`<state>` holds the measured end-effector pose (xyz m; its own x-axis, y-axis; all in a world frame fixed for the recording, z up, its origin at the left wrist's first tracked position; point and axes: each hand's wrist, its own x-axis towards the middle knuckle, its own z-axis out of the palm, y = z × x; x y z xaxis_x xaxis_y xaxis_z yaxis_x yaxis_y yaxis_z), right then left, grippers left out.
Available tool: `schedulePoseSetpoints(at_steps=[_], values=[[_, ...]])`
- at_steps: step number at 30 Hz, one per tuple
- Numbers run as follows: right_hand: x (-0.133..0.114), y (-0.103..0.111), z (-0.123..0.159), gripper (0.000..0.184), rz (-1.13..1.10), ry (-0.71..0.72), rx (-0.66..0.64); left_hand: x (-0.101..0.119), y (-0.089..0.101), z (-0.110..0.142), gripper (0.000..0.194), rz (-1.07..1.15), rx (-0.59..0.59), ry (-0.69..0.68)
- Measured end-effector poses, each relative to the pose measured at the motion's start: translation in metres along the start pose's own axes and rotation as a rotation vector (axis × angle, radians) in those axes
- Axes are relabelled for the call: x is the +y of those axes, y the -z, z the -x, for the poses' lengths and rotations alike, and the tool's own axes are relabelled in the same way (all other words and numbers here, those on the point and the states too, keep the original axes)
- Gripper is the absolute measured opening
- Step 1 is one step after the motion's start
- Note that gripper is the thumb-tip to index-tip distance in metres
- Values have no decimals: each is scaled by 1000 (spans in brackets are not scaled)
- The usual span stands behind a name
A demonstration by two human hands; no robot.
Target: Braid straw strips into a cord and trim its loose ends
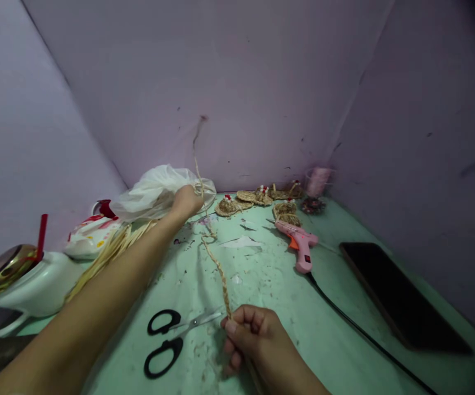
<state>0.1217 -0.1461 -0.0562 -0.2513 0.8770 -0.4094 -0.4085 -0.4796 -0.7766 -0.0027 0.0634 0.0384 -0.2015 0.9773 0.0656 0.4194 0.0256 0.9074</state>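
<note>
A thin braided cord of straw-coloured fibre runs from a spot high on the back wall down toward me. My right hand pinches its lower part between thumb and fingers, with loose strand trailing below. My left hand is stretched far forward beside the upper cord, at a white plastic bag. Its fingers look curled, some pale fibre shows by them, and their tips are hidden. Scissors with black handles lie partly spread, their blades pointing at my right hand.
Several small woven slippers sit by the back wall. A pink glue gun with a black cable and a dark phone lie at right. Left are loose straw strands, a white pot and a red-and-white packet.
</note>
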Motion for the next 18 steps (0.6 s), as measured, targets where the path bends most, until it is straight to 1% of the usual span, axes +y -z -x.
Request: schedulePoseSetpoints(at_steps=[2,4,5,6,7,8,9,10,11,14,16,18], values=[[-4,-1,2,36,-29,2,5,-6,14,30,26,-57,73,-101],[-7,-2,4,31,-34,3,-10,-11,25,72,11,-113,118,-193],[-8,-2,6,30,-34,5,-11,-14,29,94,15,-209,104,-267],[-9,-2,7,29,-30,7,-13,-17,32,116,30,-285,8,-262],[-10,-2,8,29,-19,10,-17,-21,33,135,39,-310,-158,-190],[-11,-3,9,29,-3,21,-21,-26,32,151,43,-271,-330,-86],[-11,-3,10,29,14,34,-29,-30,30,162,40,-170,-450,5],[-10,-4,10,29,31,51,-32,-35,27,170,37,-66,-499,68],[-9,-4,11,29,49,69,-36,-39,24,174,34,28,-519,124],[-6,-3,12,24,113,159,-45,-49,11,175,24,265,-465,269],[-4,-2,14,20,186,253,-93,-53,3,175,22,348,-447,351],[-4,0,17,17,258,335,-151,-56,-2,177,21,376,-447,400]])
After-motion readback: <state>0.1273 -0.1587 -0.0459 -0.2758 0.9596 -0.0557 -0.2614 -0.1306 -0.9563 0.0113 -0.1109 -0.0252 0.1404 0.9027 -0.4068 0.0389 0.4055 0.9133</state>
